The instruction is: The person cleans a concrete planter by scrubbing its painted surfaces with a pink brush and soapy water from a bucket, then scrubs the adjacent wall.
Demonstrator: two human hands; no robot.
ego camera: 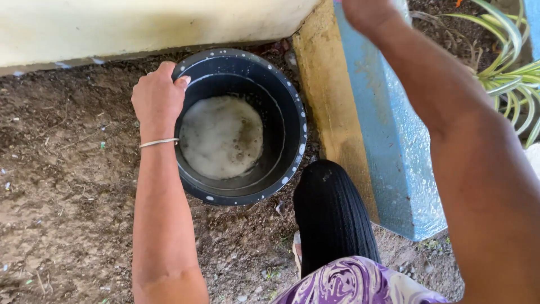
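The left hand (158,95) is closed over the near-left rim of a black plastic bucket (281,107), fingers curled onto the edge and a thin silver bangle (159,142) sitting at the wrist. The bucket stands upright on bare, damp soil (62,186), flecked with pale spatter along its rim and wall, and it holds only a shallow layer of cloudy, foamy liquid (220,136) at the bottom, so most of its depth is bare. The right hand (365,12) is raised at the top edge of the view, above a blue-painted slab (388,146); it is cut off by the frame, so I cannot tell whether it is closed or spread, or whether it holds anything. Judging by how things lie, the bucket is gripped but not lifted or tipped, and its contents remain inside. Just beside the bucket runs a yellowish concrete edge (329,95), with a pale wall (140,22) behind it. A black-clad knee (332,214) and purple patterned cloth (354,284) fill the foreground, and striped green leaves (514,67) show at the far right.
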